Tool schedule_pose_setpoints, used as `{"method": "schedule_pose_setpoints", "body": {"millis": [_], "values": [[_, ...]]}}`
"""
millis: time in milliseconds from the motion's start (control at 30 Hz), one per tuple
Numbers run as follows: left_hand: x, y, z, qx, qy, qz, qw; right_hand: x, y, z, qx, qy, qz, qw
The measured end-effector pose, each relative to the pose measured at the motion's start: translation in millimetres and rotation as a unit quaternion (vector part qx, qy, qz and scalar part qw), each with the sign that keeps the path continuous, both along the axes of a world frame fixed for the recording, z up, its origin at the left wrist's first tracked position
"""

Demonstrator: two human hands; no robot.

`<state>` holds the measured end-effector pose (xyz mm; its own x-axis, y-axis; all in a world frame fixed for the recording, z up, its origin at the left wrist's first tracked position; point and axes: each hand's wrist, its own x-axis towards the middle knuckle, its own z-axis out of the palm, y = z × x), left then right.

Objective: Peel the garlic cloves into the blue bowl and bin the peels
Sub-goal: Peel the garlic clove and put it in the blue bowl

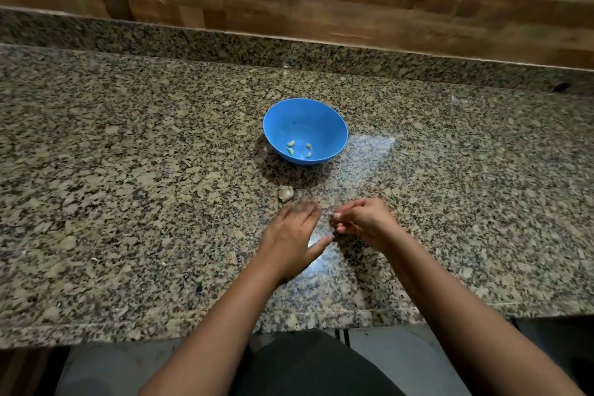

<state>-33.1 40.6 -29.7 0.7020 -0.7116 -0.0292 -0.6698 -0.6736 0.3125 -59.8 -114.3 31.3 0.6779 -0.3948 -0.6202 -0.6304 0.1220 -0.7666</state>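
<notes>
Over dark lap [308, 360], see left hand [291, 230] flat, fingers [309, 210] straight; right hand [366, 222] curled, cannot tell round what. Find peeled cloves [291, 147] in blue bowl [339, 125], garlic husk [285, 193] nearby. Gather husk gently, without scattering.

Granite counter [128, 170]: blue bowl [324, 125], garlic piece [285, 193] just beside.

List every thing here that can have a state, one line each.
blue bowl: upright on the granite counter, holding a few cloves.
peeled cloves: loose on the bowl's bottom.
garlic skin piece: lying on the counter, touched by neither hand.
left hand: fingers straight, low over the counter, blurred, holding nothing.
right hand: fingers curled, tips pinched together; whether they hold anything is too small to tell.
</notes>
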Motion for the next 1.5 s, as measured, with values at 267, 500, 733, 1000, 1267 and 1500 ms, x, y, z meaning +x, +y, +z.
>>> {"method": "schedule_pose_setpoints", "body": {"millis": [267, 500, 733, 1000, 1267, 1500], "values": [[2, 0, -4, 0.003, -0.019, -0.008, 1.0, 12, 8, 3, -0.18, 0.068, 0.084, 0.978], [2, -2, 2, -0.138, 0.072, 0.041, 0.987, 10, -5, 0, -0.141, 0.012, 0.08, 0.987], [8, -16, 32, -0.432, 0.398, 0.204, 0.784, -14, 12, -9, 0.273, -0.119, -0.092, 0.95], [15, -19, 36, -0.483, 0.436, 0.193, 0.734, -16, 19, -6, 0.289, -0.136, -0.071, 0.945], [16, -17, 42, -0.43, 0.47, 0.162, 0.753, -15, 17, 8, 0.214, -0.14, -0.01, 0.967], [15, -19, 45, -0.393, 0.439, 0.133, 0.797, -18, 20, 6, 0.247, -0.169, -0.059, 0.952]]}}
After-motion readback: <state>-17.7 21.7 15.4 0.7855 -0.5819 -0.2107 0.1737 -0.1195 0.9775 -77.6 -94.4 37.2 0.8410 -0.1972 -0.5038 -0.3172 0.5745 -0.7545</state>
